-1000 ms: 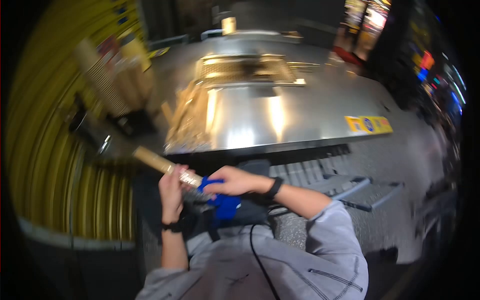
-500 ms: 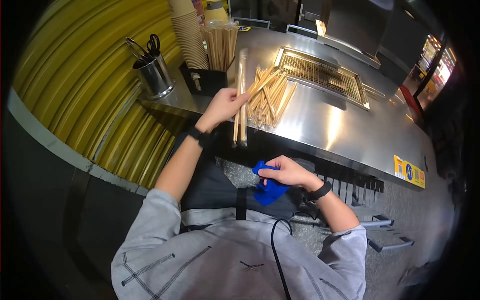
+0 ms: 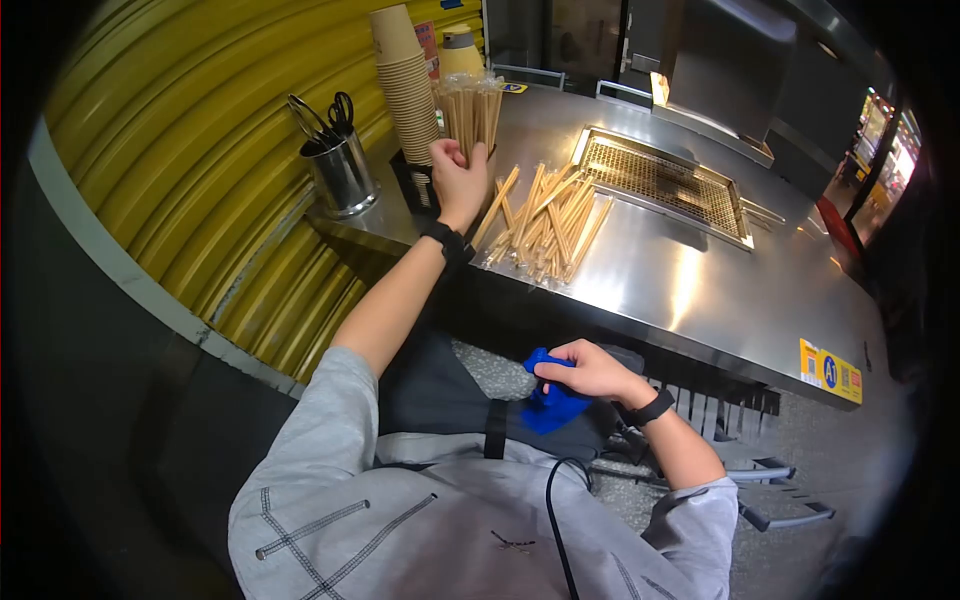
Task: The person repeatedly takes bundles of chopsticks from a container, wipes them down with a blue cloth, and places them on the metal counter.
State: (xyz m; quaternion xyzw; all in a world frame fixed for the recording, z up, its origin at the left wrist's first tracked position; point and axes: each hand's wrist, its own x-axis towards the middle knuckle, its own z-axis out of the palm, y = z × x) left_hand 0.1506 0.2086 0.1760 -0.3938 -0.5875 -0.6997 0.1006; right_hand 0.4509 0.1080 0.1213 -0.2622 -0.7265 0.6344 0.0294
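Note:
My left hand (image 3: 461, 183) is up at the front of the black holder (image 3: 418, 183), its fingers curled around the lower part of the plastic-wrapped chopsticks (image 3: 472, 108) standing there. The palm side is hidden. Just right of it, a loose pile of wrapped chopsticks (image 3: 548, 225) lies on the metal table, with one pair slanting along its left side. Low in front of the table edge, above my lap, my right hand (image 3: 597, 372) is closed on a crumpled blue cloth (image 3: 556, 408), which hangs below the fingers.
A tall stack of paper cups (image 3: 408, 90) rises behind the holder. Left of it stands a metal canister (image 3: 342, 178) with scissors and tongs. A grill grate (image 3: 665, 180) is set into the steel table (image 3: 640, 275). The ribbed yellow wall (image 3: 230, 130) borders the left.
My left hand has let go of the wrapped chopsticks beside the pile and moved up to those in the holder. The right hand still grips the cloth. The view has shifted slightly.

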